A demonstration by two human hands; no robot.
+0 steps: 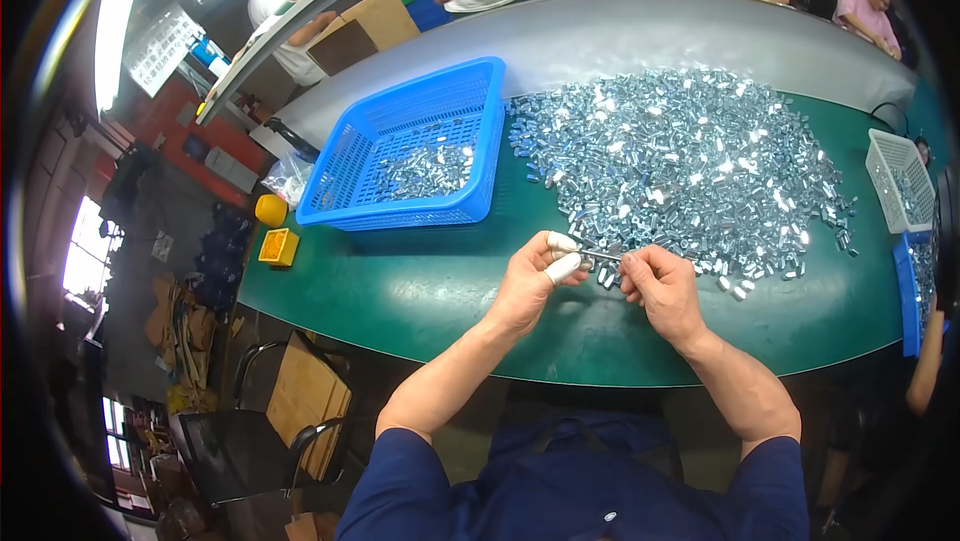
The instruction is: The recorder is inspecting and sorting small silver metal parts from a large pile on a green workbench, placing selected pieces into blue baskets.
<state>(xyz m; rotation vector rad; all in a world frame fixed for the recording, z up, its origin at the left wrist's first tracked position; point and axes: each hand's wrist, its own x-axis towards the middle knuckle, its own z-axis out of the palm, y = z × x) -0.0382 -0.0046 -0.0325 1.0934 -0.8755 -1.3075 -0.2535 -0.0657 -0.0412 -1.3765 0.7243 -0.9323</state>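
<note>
My left hand (pixel 526 289) wears white covers on the thumb and a finger, and those fingers are pinched together. A thin, dark metal rod (pixel 602 256) runs from this pinch across to my right hand (pixel 664 293). The bare fingertips of my right hand grip its other end. Whether a small metal piece sits on the rod, hidden by my left fingers, I cannot tell. Just beyond both hands lies a wide heap of small shiny metal pieces (pixel 690 166) on the green tabletop (pixel 400 286).
A blue plastic basket (pixel 400 209) with similar pieces stands left of the heap. A yellow box (pixel 279 247) and a yellow round container (pixel 271 210) sit at the left edge. White (pixel 885 176) and blue baskets (pixel 906 291) are at the right. Several people work beyond the grey partition.
</note>
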